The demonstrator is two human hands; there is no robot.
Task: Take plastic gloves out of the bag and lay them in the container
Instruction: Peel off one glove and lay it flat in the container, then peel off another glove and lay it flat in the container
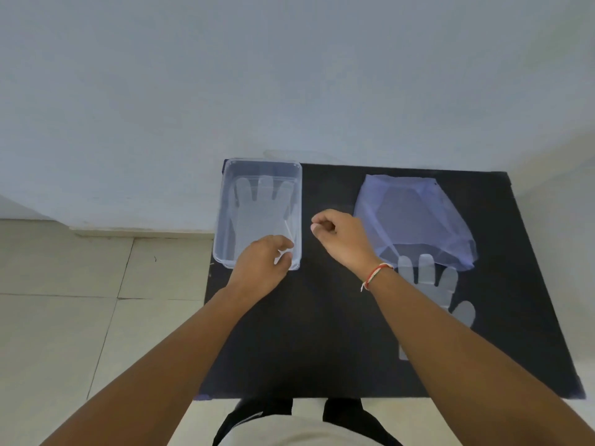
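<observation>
A clear plastic container (222, 207) stands at the far left of a black mat (306, 336). A see-through plastic glove (260, 210) lies flat inside it, fingers pointing away from me. My left hand (260, 267) rests over the container's near end, fingers pinched on the glove's cuff edge. My right hand (341, 236) hovers over the mat between container and bag, fingers curled shut with nothing visible in them. A pale blue plastic bag (415, 217) lies to the right. A second glove (434, 281) lies on the mat in front of the bag, partly hidden by my right forearm.
The mat sits on a pale tiled floor (80, 317) against a white wall (289, 75). The container's far end is close to the wall. A red and white thread band (375, 275) circles my right wrist.
</observation>
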